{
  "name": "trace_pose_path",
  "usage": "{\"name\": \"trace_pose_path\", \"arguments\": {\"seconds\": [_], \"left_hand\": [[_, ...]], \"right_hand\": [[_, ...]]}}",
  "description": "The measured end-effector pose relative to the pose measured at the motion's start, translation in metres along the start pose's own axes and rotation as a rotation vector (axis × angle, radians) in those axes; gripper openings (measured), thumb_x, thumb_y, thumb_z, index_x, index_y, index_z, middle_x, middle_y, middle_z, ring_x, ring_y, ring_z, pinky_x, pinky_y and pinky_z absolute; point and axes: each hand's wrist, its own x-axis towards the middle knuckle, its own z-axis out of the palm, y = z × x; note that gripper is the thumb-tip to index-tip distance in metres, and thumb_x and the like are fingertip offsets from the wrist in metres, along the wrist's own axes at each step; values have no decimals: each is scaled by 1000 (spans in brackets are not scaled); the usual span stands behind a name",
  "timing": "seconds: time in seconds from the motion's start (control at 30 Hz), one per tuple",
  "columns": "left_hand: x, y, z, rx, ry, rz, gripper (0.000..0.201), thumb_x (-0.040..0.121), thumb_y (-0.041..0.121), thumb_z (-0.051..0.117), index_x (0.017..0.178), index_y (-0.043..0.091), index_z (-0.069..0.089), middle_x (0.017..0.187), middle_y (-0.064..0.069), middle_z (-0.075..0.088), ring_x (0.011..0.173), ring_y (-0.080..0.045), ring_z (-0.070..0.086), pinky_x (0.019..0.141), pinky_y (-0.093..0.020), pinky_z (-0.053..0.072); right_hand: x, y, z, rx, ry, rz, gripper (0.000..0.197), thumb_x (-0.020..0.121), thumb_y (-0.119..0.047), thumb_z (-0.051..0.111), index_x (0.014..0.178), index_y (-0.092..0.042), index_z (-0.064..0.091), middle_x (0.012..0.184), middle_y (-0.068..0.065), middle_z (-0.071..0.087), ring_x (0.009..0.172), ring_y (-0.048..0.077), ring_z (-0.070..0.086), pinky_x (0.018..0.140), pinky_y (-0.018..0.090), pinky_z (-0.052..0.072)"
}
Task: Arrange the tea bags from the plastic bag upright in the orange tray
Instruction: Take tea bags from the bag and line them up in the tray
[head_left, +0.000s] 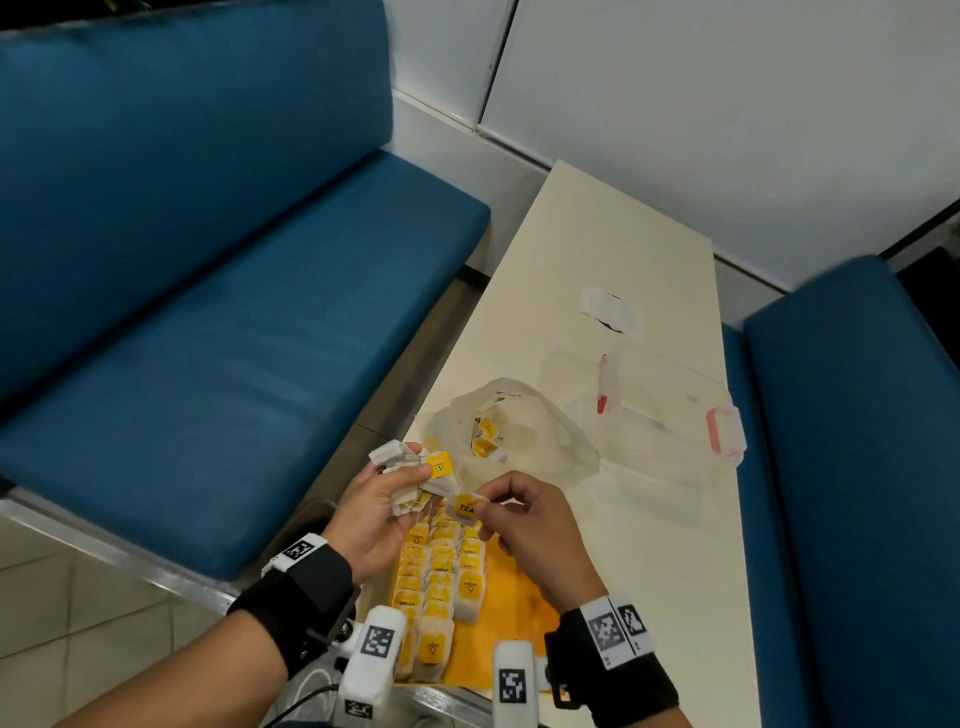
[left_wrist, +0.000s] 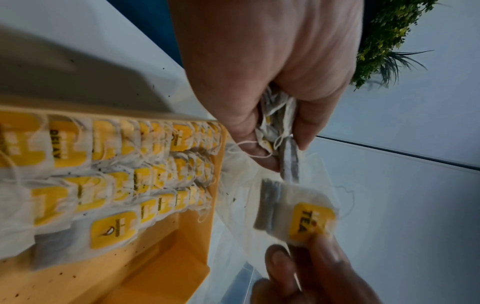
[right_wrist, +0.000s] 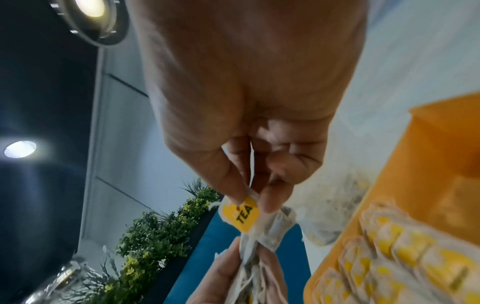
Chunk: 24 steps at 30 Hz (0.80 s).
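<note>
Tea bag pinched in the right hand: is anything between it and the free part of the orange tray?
Nothing visible. The right hand pinches the tea bag just above the orange tray, whose right part lies bare beside the three upright rows. The left hand grips its bundle off to the side.

blue benches flank cream table; white wall panels; tiled floor.

The orange tray sits at the near end of the counter. Tea bags with yellow tags stand in three rows along its left side. Just behind it lies the clear plastic bag, open and crumpled, with a few more tea bags inside.
</note>
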Motion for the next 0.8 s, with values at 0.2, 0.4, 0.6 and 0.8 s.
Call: {"name": "trace_pose_path", "arguments": {"seconds": [0.2,0.4,0.6,0.8], "left_hand": [[0,4,-9,-33,12,3,27,90,-7,63,110,12,62,106,-18,74,92,-30,76,66,-36,64],[-1,2,-11,5,12,-6,27,90,-7,63,110,12,63,97,-15,76,84,-28,77,62,-35,63],[1,-5,-16,36,8,-15,30,88,-6,67,112,13,64,104,-17,74,93,-31,75,77,-39,63],[0,-11,-18,66,11,-21,29,89,-8,66,110,12,65,98,-14,75,89,-29,76,73,-38,64]], "right_hand": [[2,13,-23,-156,13,20,4,87,-6,73,83,-7,72,69,3,70,60,10,63,57,18,47],[-1,39,-30,-103,9,137,2,92,-1,65,91,1,64,63,8,67,59,17,65,49,15,42],[-10,65,-22,-157,-88,247,5,93,-3,62,90,-7,61,65,10,67,58,17,67,46,16,41],[-18,81,-12,-251,-204,396,8,94,-7,61,90,-13,59,65,10,69,46,7,61,42,14,39]]}}
